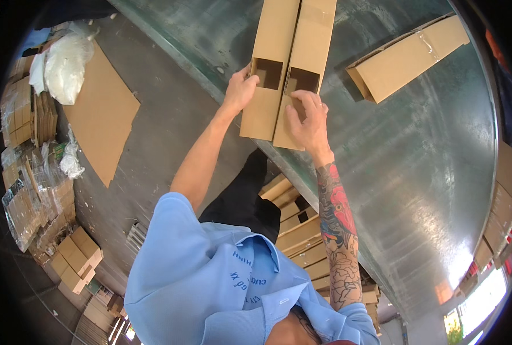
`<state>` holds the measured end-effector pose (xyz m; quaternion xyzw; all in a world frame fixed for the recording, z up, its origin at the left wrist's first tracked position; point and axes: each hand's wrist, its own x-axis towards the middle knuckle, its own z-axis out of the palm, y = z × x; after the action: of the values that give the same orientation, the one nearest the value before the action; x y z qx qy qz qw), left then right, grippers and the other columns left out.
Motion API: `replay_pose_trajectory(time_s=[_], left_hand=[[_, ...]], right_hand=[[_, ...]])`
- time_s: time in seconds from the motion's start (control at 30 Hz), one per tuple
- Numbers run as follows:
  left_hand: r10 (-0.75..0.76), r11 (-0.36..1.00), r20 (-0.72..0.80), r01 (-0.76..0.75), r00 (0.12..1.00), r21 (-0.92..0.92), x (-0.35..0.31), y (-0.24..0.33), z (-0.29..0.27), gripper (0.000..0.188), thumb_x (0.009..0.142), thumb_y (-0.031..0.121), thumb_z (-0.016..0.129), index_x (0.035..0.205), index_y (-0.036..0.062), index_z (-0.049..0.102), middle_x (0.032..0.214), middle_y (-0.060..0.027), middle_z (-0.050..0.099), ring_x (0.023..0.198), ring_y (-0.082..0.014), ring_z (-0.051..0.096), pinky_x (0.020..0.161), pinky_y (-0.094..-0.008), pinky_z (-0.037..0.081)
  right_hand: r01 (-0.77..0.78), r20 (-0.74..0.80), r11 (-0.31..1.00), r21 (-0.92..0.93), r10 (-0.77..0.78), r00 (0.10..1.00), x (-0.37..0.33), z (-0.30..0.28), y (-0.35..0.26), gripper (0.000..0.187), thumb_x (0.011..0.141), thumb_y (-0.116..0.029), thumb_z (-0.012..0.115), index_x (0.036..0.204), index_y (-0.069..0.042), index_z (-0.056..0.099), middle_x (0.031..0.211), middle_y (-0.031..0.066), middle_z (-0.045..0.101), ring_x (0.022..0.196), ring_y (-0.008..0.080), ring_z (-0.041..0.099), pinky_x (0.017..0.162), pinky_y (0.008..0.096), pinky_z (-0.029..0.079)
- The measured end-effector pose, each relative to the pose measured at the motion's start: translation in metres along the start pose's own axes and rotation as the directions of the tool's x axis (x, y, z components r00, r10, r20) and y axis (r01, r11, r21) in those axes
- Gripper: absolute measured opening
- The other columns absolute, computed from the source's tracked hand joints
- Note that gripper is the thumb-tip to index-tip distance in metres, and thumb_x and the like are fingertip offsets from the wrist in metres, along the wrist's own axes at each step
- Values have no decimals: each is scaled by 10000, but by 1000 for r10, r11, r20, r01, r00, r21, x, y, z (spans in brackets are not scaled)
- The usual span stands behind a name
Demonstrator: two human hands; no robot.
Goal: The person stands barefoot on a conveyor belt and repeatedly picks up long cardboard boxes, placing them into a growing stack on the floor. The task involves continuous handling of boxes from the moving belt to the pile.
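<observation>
Two long brown cardboard boxes lie side by side, reaching over the table edge toward me. My left hand (242,91) grips the outer side of the left cardboard box (276,34), its thumb at the rim of the square opening. The right cardboard box (315,34) has a similar dark opening, with a panel running from it toward me. My right hand (309,122) is over that panel, fingers bent at the opening's near rim and thumb apart from them. It does not close round anything.
Another long cardboard box (408,57) with tape on it lies farther right on the dark green table (405,161). Below the table edge, several boxes (302,236) are stacked beside my legs. On the floor at left are a flat cardboard sheet (101,115), clear plastic (66,66) and wrapped cardboard stacks (40,192).
</observation>
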<state>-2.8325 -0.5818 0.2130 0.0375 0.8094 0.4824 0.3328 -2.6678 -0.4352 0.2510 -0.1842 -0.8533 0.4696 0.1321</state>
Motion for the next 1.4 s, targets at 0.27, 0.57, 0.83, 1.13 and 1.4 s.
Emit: replay_pose_trajectory(time_s=[0.27,0.57,0.83,1.13,1.4], left_hand=[[-2,1000,130,4,992,-13,0,13,0,617,848,274,584,1420,48,532,1206,-186,679,1067,-261,647,930,-338,475],[688,717,-242,-589,684,373,-29,51,24,278,857,184,688,1063,2,644,1004,-126,617,942,-297,587,864,-403,480],[362,796,50,-336,931,503,-21,73,71,496,894,195,646,1284,-60,475,919,-273,684,957,-433,665,798,-508,513],[300,846,23,-277,954,456,-21,56,88,633,894,65,591,1414,14,234,881,-304,653,839,-503,632,783,-573,474],[275,872,80,-283,958,400,-23,59,80,843,861,-8,597,1534,57,93,841,-272,663,808,-475,651,743,-556,488]], right_hand=[[-20,-124,998,59,27,992,5,2,14,297,843,-100,668,1134,-87,608,1243,88,631,1165,271,578,958,428,379],[-304,-383,948,93,316,868,-30,0,9,439,874,-210,702,1255,-37,568,1308,206,587,1193,371,579,1036,438,433],[-527,-143,774,352,601,787,-41,12,5,596,953,-299,640,1392,52,441,1321,269,569,1229,387,561,1028,427,441],[-473,-221,828,301,544,810,-47,22,14,615,945,-292,643,1417,41,429,1372,271,534,1258,401,533,1049,441,433],[-557,-237,821,124,569,787,-34,8,7,582,951,-313,646,1379,44,478,1360,244,554,1240,375,559,1041,426,443]])
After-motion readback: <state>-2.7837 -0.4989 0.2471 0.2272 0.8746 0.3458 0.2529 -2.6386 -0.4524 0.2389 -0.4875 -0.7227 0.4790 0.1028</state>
